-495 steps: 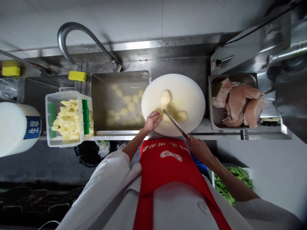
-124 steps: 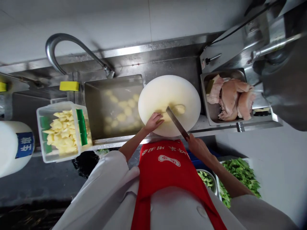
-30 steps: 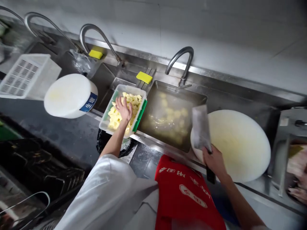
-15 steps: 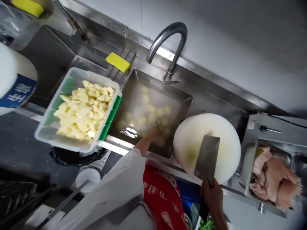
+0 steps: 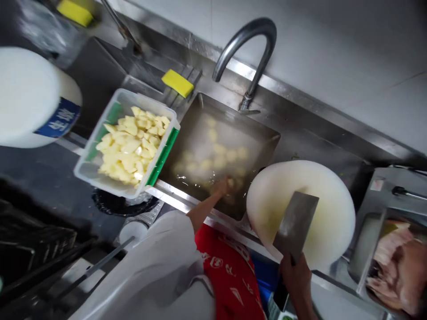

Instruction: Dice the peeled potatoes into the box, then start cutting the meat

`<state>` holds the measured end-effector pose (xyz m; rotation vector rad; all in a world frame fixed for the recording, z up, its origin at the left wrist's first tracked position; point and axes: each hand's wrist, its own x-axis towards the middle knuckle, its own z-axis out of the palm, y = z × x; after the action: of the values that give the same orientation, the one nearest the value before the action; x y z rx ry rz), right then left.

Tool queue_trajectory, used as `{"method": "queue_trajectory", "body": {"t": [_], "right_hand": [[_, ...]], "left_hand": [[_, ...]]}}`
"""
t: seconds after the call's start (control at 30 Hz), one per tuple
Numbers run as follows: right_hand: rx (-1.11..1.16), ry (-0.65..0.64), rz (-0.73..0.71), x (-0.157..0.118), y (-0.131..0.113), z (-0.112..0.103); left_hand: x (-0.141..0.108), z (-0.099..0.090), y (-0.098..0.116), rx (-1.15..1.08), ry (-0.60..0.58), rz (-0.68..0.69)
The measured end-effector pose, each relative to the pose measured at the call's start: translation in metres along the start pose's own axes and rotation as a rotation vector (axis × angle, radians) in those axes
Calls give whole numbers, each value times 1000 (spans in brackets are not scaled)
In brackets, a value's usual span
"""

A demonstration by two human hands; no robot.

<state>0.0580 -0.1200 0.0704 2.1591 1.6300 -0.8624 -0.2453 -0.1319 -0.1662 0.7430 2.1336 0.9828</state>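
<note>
My left hand [image 5: 223, 186] is at the water in the sink [image 5: 271, 144], its fingers closed round a pale peeled potato, partly blurred. Several more peeled potatoes [image 5: 218, 161] lie under the cloudy water around it. In my right hand [image 5: 296, 275] is a cleaver [image 5: 296, 222], gripped by its dark handle. The cleaver's broad blade is over the near part of a round white chopping board [image 5: 328, 209]. Left of the sink, a clear plastic tub [image 5: 95, 175] with a green side clip holds many cut potato pieces [image 5: 131, 144].
A curved tap [image 5: 245, 33] arches over the sink's back edge, beside a yellow sponge [image 5: 178, 83]. At right stands a metal tray [image 5: 370, 266] with raw meat [image 5: 396, 262]. A large white container [image 5: 30, 98] with a blue label is at left, and a black-lined bin [image 5: 116, 204] sits below the tub.
The view has shifted, so the tub and sink appear further right. My left hand has risen towards the water's surface, and a potato now shows in its fingers. My right hand keeps the cleaver.
</note>
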Motion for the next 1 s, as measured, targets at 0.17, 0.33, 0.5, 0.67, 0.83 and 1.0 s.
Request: {"method": "queue_trajectory", "body": {"t": [0.17, 0.33, 0.5, 0.67, 0.83, 1.0], "right_hand": [[-31, 11, -226, 21, 14, -12], [-109, 31, -379, 56, 44, -37], [-239, 102, -517, 64, 77, -59], [-344, 6, -568, 56, 96, -68], [-409, -83, -544, 44, 98, -61], [-456, -104, -551, 30, 101, -66]], "left_hand": [[0, -45, 51, 26, 193, -57], [-19, -44, 155, 24, 59, 449], [-65, 21, 216, 255, -463, 1068], [-95, 61, 200, 136, -510, 1193], [-102, 69, 181, 8, -247, 1082], [-99, 74, 172, 103, -111, 1075]]}}
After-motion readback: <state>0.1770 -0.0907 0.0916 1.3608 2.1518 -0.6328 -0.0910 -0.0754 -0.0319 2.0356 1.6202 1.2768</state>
